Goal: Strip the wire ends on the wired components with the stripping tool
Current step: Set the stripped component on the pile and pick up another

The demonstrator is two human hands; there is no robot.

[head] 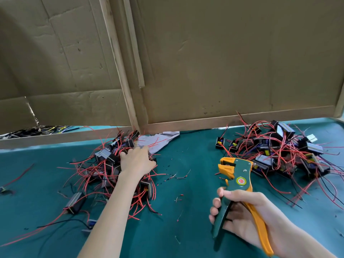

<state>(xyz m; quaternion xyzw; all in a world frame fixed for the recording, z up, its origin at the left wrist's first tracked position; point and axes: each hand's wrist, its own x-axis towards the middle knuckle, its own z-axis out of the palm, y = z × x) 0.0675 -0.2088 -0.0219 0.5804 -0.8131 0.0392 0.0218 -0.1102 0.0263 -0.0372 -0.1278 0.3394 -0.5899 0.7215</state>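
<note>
To the left of the stripping tool (240, 172), your left hand (136, 161) rested palm down on a pile of wired components (104, 168), small black blocks tangled in red and black leads. Its fingertips were buried among the blocks, so I cannot tell whether it grasped one or only touched them. The tool itself was in your right hand (242, 215), raised above the green surface (186, 229). Your fingers were wrapped round the green handle and the orange handle lay against your palm. The two handles stood spread apart, and the orange-and-green head pointed away from you. Beyond the tool and to its right lay a second pile of the same components (279, 151), well apart from the first. Between the tool and the left pile, short scraps of red and black insulation (178, 175) were scattered over the surface. One lone component (75, 202) lay far to the tool's left, on the near side of the left pile. Beyond the tool and to its left, a crumpled grey sheet (158, 140) sat at the foot of a cardboard wall (223, 62), touching the far edge of the left pile.
</note>
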